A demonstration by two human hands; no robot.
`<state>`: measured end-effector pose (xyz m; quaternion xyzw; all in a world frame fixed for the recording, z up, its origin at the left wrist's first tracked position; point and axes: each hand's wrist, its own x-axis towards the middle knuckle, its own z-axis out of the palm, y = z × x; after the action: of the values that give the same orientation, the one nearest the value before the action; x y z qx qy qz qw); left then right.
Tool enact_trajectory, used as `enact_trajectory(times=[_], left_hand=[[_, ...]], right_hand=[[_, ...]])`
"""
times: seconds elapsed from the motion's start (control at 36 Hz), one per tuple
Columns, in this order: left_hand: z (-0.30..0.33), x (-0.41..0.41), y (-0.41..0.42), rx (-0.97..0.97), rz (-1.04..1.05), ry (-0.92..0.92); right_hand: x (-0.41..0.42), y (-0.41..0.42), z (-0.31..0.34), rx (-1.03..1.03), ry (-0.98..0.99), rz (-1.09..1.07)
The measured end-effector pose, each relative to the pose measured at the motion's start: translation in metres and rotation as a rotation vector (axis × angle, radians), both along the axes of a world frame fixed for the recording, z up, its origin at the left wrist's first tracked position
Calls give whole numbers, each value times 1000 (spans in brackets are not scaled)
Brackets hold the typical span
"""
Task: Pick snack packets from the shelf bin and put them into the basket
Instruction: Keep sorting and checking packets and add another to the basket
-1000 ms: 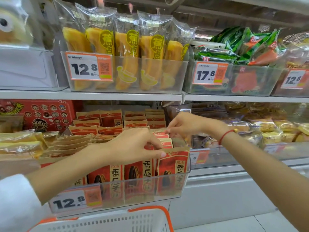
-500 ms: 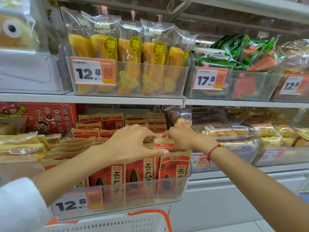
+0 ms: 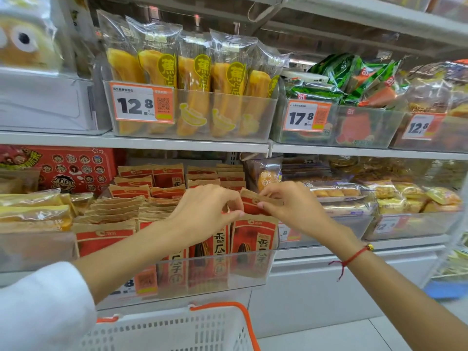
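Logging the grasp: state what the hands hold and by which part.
Both hands, left hand and right hand, pinch one red snack packet by its brown top edge.

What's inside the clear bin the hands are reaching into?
Rows of red-and-brown snack packets fill the clear bin; both hands cover part of the front rows, and the bin floor is hidden.

Both my bare arms reach forward, wrists level. My left hand (image 3: 202, 214) curls, thumb under its fingertips (image 3: 234, 198). My right hand (image 3: 291, 206) pinches, thumb beneath its fingertips (image 3: 266, 192).
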<state>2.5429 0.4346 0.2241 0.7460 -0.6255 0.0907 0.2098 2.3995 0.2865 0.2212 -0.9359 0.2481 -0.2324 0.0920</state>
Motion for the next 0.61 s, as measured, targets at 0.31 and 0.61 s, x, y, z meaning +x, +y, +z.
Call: enact_trajectory(times=[0.31,0.61], left_hand=[[-2,-3,8,63,-41,28],[14,4,13,-93,83,156]], right_hand=[[-7,15,22,-111,-298,-16],[1,29,56,-381,-554,52]])
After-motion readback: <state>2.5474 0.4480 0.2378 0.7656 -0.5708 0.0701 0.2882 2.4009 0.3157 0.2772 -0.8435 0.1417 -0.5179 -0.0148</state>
